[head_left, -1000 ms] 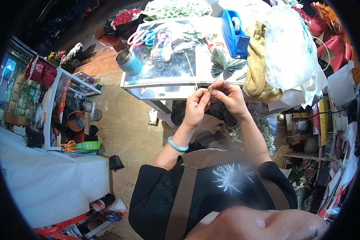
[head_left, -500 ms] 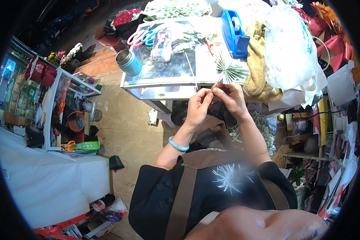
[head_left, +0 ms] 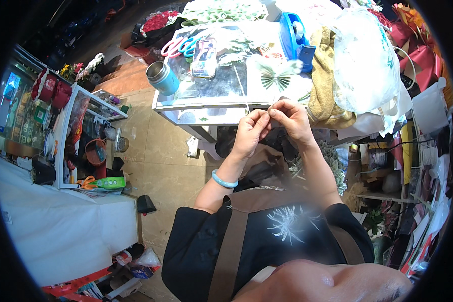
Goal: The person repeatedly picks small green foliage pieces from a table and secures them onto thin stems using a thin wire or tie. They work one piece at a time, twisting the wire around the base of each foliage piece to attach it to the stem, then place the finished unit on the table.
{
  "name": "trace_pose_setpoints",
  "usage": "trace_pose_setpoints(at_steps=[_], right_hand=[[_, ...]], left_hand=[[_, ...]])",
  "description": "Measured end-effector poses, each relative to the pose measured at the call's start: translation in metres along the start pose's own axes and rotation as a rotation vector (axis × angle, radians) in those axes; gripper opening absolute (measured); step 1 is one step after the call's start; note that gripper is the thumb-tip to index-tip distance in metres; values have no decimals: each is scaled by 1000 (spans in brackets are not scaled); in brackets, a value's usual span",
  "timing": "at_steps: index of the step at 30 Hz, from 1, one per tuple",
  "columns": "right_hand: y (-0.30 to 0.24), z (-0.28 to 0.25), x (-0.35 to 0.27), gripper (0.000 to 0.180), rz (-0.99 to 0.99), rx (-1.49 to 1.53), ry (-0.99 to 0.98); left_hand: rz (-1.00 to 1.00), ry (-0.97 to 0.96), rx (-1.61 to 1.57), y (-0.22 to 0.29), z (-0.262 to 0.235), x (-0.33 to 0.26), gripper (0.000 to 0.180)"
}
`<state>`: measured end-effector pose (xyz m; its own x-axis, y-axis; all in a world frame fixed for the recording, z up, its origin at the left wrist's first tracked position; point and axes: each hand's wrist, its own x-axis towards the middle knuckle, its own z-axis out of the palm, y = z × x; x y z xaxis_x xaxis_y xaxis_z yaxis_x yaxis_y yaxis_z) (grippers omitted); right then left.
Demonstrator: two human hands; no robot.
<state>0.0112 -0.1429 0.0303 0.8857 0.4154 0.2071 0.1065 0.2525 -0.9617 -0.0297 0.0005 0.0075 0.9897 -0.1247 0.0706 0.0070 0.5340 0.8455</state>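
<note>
My left hand (head_left: 251,133) and my right hand (head_left: 291,120) meet fingertip to fingertip just off the front edge of the white glass-topped table (head_left: 201,106). Both pinch the lower end of a pleated green fan-shaped piece (head_left: 276,80), which stands up beyond the fingers over the tabletop. Its pale upper edge is blurred, and the pinched end is mostly covered by the fingers. A light blue bangle (head_left: 224,181) circles my left wrist. Past my hands lie a phone (head_left: 204,58) and several grey-green leaf sprigs (head_left: 239,46).
At the table's left corner stands an open blue tumbler (head_left: 162,79), near pink and blue-handled scissors (head_left: 178,48). A blue tape dispenser (head_left: 296,43), a mustard cloth (head_left: 324,85) and a clear plastic bag (head_left: 362,60) crowd the right. Shelving (head_left: 68,136) stands left.
The pleated fan has swung left and away from me, and its outline has spread wider with a blurred edge. My right hand has shifted slightly; both hands remain pinched together.
</note>
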Motion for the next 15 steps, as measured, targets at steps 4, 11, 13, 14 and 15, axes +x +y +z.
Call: trace_pose_setpoints(at_steps=[4,11,13,14,15], right_hand=[[3,4,-1,8,-70,-111,89],[5,4,0,10,141,213,19],[3,-3,4,9,189,209,-13],[4,-4,5,9,178,206,-13],[4,-5,6,9,151,208,-1]], left_hand=[[136,133,101,-5,10,-3,13],[188,100,61,-9,1,1,14],[168,106,68,-13,0,4,14],[151,113,81,-15,0,5,14],[137,119,92,-17,0,6,14]])
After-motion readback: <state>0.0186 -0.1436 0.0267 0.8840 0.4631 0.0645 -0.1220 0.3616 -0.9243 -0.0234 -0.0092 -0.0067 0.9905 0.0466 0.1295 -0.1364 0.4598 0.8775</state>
